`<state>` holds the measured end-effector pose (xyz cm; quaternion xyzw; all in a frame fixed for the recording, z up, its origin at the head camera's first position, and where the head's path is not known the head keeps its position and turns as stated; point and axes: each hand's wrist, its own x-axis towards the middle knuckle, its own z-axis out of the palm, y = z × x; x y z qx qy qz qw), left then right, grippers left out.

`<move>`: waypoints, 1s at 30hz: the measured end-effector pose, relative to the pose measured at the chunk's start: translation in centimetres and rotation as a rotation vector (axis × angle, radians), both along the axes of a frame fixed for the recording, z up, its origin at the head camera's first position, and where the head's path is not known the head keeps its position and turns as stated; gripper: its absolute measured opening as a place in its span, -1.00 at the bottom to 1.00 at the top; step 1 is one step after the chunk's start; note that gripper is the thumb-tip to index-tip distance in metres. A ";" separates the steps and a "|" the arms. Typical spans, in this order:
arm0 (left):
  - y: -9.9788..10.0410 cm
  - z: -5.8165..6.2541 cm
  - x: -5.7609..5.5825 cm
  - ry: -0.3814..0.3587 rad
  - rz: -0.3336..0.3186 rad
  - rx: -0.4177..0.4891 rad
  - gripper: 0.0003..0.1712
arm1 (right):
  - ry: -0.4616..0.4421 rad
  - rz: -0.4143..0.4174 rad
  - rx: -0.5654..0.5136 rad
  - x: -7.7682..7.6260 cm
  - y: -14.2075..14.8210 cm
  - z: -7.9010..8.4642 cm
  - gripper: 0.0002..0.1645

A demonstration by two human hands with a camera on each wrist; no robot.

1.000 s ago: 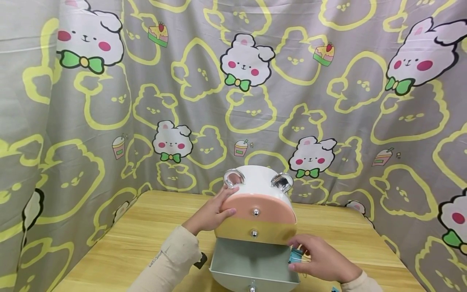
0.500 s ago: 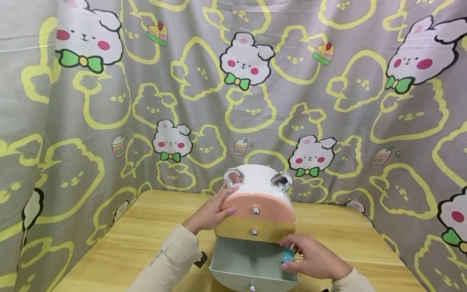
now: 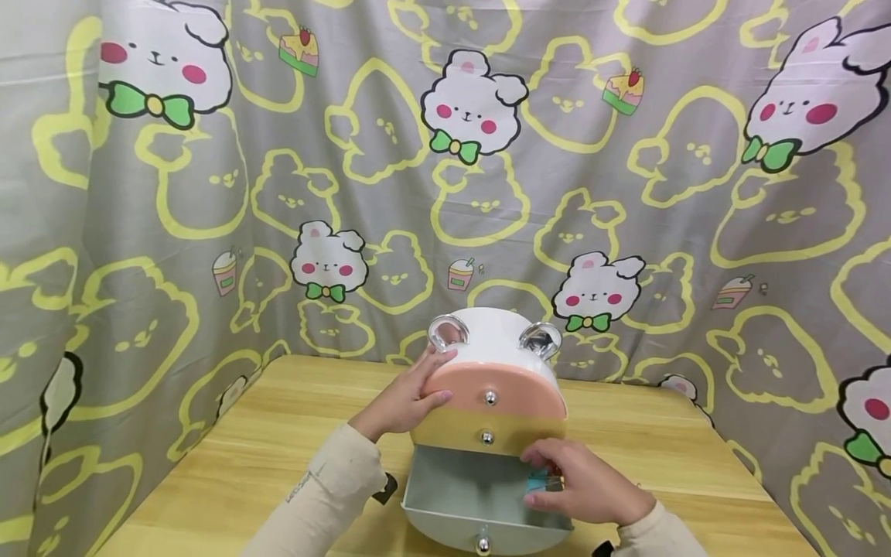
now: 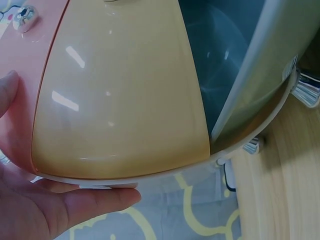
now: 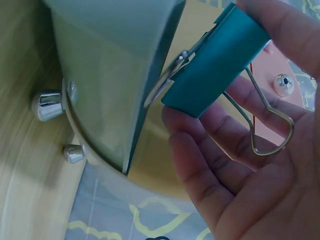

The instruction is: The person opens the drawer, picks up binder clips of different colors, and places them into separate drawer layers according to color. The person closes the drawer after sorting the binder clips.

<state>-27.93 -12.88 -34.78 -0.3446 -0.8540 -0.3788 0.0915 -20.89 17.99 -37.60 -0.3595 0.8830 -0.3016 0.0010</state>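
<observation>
A small rounded drawer box in white, pink and yellow, with shiny ears, stands on the table. Its grey-green bottom drawer is pulled out. My left hand rests on the box's left side, the thumb lying on the pink drawer front. With my right hand I pinch a teal binder clip between thumb and fingers. Over the right part of the pulled-out drawer, the clip is partly covered by the fingers in the head view. One wire handle of the clip points toward the palm.
The wooden table reaches around the box. Behind and at both sides hangs a patterned curtain. A small black thing shows beside the left sleeve; its kind I cannot tell. Silvery knobs stick out from the drawer fronts.
My right hand has moved left with the binder clip, from the drawer's right edge to over its inside. My left hand stays on the box.
</observation>
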 end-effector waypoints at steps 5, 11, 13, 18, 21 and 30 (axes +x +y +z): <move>0.1 0.2 -0.1 0.007 -0.005 0.005 -0.31 | 0.020 -0.006 0.005 -0.1 -0.3 0.1 -0.55; 0.1 0.3 -0.1 -0.010 0.013 -0.004 -0.30 | 0.033 -0.004 0.015 -0.3 -0.6 0.0 -0.51; 0.1 0.3 0.0 -0.015 0.015 -0.003 -0.30 | 0.039 0.000 0.016 -0.3 -0.7 0.0 -0.51; 0.2 0.3 0.1 -0.019 0.017 0.003 -0.30 | 0.044 0.010 0.007 -0.3 -0.8 -0.2 -0.52; 0.3 0.2 0.1 -0.028 0.022 0.001 -0.29 | 0.034 0.015 0.001 -0.3 -0.9 -0.3 -0.53; 0.2 0.0 0.1 -0.023 0.019 0.004 -0.29 | 0.013 0.009 -0.004 -0.3 -1.1 -0.4 -0.53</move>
